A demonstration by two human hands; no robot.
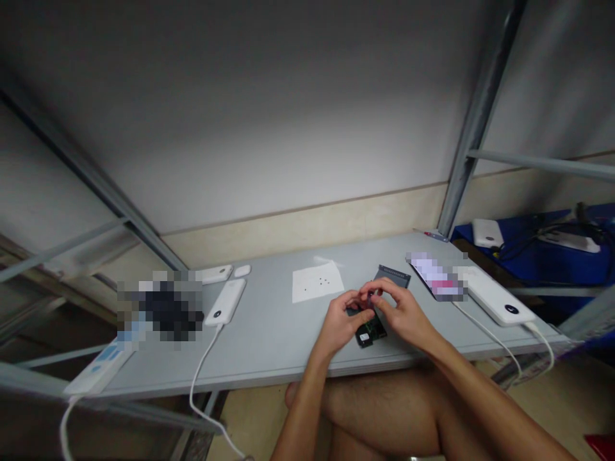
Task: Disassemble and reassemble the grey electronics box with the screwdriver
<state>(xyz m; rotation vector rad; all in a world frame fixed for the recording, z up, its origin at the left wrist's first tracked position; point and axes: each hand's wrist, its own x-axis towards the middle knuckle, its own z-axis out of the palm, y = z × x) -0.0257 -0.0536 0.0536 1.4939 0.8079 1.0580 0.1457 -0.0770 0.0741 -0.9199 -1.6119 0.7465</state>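
One long, pale-grey, flat-topped table stretches below a plain wall, a seated person's bare legs tucked at its near edge. Over its right half, a bare left hand and a bare right hand meet, fingers curled inward and tips drawn close together; whether they are clamped on the electronics beneath or on some smaller part cannot be told, as the fingers cover the spot. To the right lies a long white plastic power bank with a black round mark, a white cable at its near end. Left of the hands and farther back rests a flat, four-sided sheet of white paper. Directly under the fingers, near the table's front edge, sits a dark, roughly rectangular electronic board, its far end hidden by the hands. The visible part is black with patches of green, its components too small to make out, and its near edge has an uneven outline. Just beyond the right hand lies a flat dark-grey panel, a row of narrow slots along its far edge. A small white label stands out on the board's near left corner. Smallest of all, several tiny dark specks dot the paper, most grouped toward its right side, one apart at lower left.
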